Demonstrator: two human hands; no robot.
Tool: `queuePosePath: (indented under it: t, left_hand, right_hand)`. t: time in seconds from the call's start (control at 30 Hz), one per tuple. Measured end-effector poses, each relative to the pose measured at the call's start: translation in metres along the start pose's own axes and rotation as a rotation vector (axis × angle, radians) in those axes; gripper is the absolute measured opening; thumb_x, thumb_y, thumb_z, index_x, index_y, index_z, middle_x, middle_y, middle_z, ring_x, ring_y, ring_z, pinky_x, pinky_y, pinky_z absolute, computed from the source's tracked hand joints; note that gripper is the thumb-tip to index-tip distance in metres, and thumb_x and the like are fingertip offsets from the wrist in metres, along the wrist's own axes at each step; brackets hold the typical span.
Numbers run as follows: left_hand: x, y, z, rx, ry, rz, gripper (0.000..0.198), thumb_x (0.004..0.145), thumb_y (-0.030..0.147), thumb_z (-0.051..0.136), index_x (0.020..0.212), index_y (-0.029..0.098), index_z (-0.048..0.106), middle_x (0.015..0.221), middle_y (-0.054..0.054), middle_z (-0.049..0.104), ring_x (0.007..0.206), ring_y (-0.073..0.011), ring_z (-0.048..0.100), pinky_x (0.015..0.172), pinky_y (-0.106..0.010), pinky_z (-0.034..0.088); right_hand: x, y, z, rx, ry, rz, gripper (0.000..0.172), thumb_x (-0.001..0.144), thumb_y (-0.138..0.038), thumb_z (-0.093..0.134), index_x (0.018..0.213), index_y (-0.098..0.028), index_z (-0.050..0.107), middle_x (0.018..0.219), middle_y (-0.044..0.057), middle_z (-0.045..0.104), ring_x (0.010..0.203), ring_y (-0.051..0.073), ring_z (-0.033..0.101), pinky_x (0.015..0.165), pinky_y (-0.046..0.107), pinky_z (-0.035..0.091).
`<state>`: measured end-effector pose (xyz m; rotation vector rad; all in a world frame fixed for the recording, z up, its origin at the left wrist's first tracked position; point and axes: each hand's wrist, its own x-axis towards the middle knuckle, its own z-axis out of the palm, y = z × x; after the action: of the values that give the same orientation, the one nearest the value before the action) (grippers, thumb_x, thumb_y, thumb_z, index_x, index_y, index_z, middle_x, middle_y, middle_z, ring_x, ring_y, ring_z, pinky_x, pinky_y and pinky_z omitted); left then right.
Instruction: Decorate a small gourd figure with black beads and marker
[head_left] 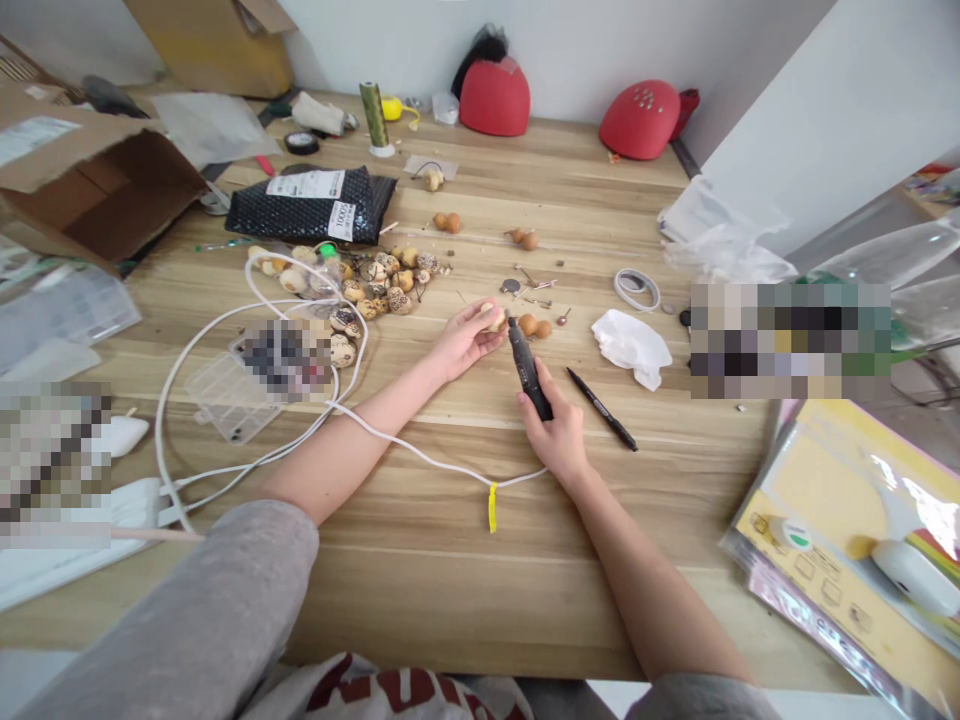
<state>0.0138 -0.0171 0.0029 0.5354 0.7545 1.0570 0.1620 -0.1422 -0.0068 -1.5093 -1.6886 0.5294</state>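
My left hand point(466, 340) holds a small pale bottle gourd point(493, 318) in its fingers. My right hand point(551, 430) is shut around a black rotary engraving pen point(527, 368), whose tip touches or nearly touches that gourd. A white cord point(420, 455) with a yellow tie runs from the pen across the wooden table point(420, 560). Beyond my hands lie two small brown gourds point(534, 326) and several tiny metal bits point(525, 290). A heap of patterned gourds point(382, 290) lies to the left. A black marker point(601, 408) lies near my right hand.
A crumpled tissue point(631, 348) and coiled white cable point(637, 290) lie to the right. A plastic compartment box point(232, 395) sits left, under looping cord. Behind are a black padded mailer point(311, 205), two red domed objects point(495, 97), and a cardboard box point(97, 175) at the left edge.
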Motion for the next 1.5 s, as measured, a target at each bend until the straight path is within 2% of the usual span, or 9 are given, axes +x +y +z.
queuePosePath:
  t: [0.33, 0.47, 0.83, 1.1, 1.3, 1.5]
  left_hand:
    - [0.0013, -0.0012, -0.0014, -0.001, -0.009, 0.011, 0.023, 0.076, 0.014, 0.068, 0.096, 0.017, 0.058, 0.078, 0.001, 0.068, 0.062, -0.0082, 0.065, 0.063, -0.019, 0.052]
    - [0.0018, -0.0019, -0.002, 0.003, -0.002, 0.014, 0.025, 0.075, 0.015, 0.07, 0.096, 0.017, 0.057, 0.077, 0.0, 0.068, 0.064, -0.0104, 0.066, 0.063, -0.02, 0.052]
    - [0.001, -0.0015, -0.0015, 0.036, 0.013, 0.012, 0.019, 0.075, 0.02, 0.071, 0.086, 0.016, 0.056, 0.073, 0.001, 0.066, 0.06, -0.0089, 0.064, 0.06, -0.019, 0.051]
    - [0.001, -0.0022, -0.0017, 0.046, 0.005, 0.025, 0.02, 0.074, 0.023, 0.072, 0.087, 0.018, 0.057, 0.073, 0.003, 0.066, 0.06, -0.0085, 0.064, 0.059, -0.019, 0.05]
    - [0.0002, -0.0022, -0.0012, 0.058, -0.006, 0.016, 0.014, 0.078, 0.023, 0.068, 0.087, 0.014, 0.062, 0.071, 0.0, 0.067, 0.06, -0.0091, 0.064, 0.059, -0.019, 0.05]
    - [0.001, -0.0026, -0.0017, 0.057, -0.001, -0.012, 0.015, 0.079, 0.021, 0.066, 0.091, 0.013, 0.066, 0.072, -0.002, 0.068, 0.061, -0.0097, 0.065, 0.06, -0.02, 0.051]
  right_hand:
    - [-0.0001, 0.0006, 0.0004, 0.017, -0.02, -0.01, 0.055, 0.086, -0.032, 0.049, 0.138, -0.014, 0.042, 0.131, 0.011, 0.057, 0.12, 0.026, 0.056, 0.094, 0.037, 0.051]
    - [-0.0004, -0.0001, 0.0002, 0.005, -0.002, 0.006, 0.055, 0.086, -0.031, 0.049, 0.138, -0.012, 0.043, 0.131, 0.012, 0.057, 0.122, 0.027, 0.054, 0.094, 0.037, 0.05]
    - [-0.0001, 0.0021, 0.001, 0.0, -0.008, -0.009, 0.056, 0.086, -0.031, 0.049, 0.138, -0.013, 0.042, 0.132, 0.011, 0.056, 0.12, 0.026, 0.056, 0.093, 0.036, 0.051]
    - [-0.0003, 0.0015, 0.0012, -0.002, -0.013, -0.026, 0.055, 0.086, -0.031, 0.049, 0.138, -0.014, 0.042, 0.132, 0.011, 0.056, 0.112, 0.025, 0.061, 0.087, 0.032, 0.054]
    - [-0.0005, 0.0015, 0.0008, -0.009, -0.01, -0.018, 0.055, 0.086, -0.032, 0.049, 0.138, -0.014, 0.043, 0.124, 0.011, 0.063, 0.097, 0.024, 0.069, 0.079, 0.032, 0.056]
    - [-0.0009, 0.0008, 0.0003, -0.018, 0.011, -0.006, 0.055, 0.086, -0.032, 0.049, 0.138, -0.015, 0.044, 0.125, 0.012, 0.062, 0.1, 0.024, 0.067, 0.079, 0.032, 0.055]
